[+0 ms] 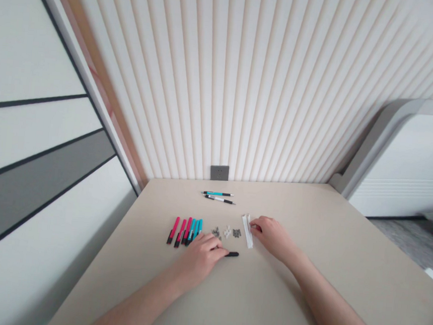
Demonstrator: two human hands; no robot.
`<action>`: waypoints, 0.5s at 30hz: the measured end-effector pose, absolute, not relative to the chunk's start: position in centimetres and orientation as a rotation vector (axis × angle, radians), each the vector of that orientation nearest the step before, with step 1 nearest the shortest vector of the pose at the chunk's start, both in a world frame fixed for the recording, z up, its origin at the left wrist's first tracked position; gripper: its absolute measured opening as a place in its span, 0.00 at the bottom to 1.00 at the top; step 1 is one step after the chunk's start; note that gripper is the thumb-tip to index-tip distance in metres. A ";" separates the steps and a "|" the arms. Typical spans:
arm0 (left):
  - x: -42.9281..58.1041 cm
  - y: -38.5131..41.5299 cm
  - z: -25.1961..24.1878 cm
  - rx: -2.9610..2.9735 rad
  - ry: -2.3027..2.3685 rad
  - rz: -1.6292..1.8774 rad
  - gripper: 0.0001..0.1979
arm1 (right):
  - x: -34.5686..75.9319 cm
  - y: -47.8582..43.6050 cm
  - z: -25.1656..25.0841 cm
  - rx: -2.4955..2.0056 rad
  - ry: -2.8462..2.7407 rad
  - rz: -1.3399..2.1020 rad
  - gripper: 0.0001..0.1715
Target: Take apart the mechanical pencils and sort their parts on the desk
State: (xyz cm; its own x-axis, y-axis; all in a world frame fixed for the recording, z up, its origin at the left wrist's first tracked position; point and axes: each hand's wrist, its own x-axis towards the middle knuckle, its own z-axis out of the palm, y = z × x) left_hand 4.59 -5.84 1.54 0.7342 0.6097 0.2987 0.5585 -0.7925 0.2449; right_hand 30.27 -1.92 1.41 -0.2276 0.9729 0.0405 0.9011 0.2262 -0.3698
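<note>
Touching black pen (232, 254) with left hand (197, 260)

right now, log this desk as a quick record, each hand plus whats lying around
left hand: fingers over a black pen-shaped piece
right hand: beside a bundle of white sticks, contact unclear
between hands: three small heaps of parts, grey, white, dark
left of heaps: row of pink and teal markers
far side: two pens lying near a wall socket
surface: beige desk
</note>
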 end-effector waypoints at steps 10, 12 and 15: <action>4.6 -5.7 1.3 2.821 0.961 0.514 0.10 | 30.2 -1.7 1.3 -1.817 -2.260 0.424 0.14; 4.6 -5.7 1.2 2.823 0.957 0.515 0.10 | 30.2 -1.7 1.4 -1.819 -2.263 0.429 0.14; 4.6 -5.7 1.2 2.822 0.940 0.531 0.10 | 30.2 -1.7 1.4 -1.809 -2.255 0.424 0.15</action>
